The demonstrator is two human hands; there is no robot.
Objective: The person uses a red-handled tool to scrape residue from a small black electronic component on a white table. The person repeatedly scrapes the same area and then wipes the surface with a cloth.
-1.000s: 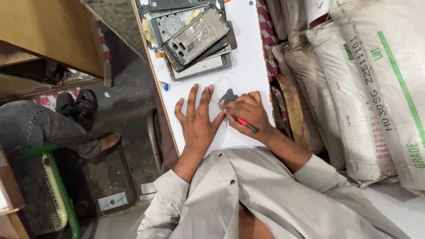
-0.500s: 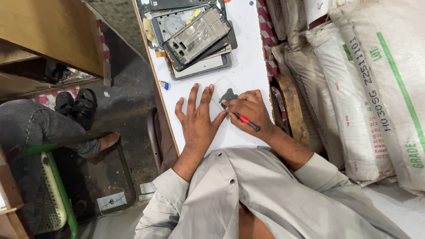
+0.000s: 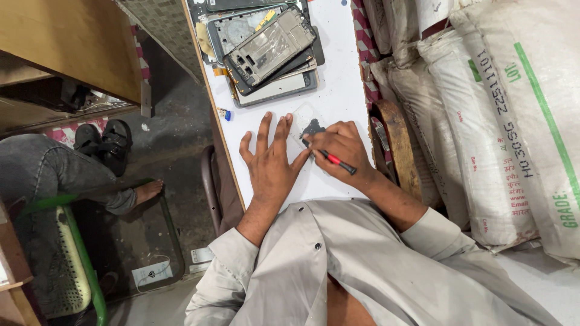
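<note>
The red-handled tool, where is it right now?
In the head view the red-handled tool is in the right hand, right of centre on the white table, with the flat left hand beside it and the stack of phone frames beyond.

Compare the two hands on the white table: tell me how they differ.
The left hand lies flat, palm down, fingers spread, holding nothing; the right hand is curled around a red-handled tool. The left hand rests on bare white table; the right hand works at a small dark part. Both are bare, with grey sleeves.
</note>
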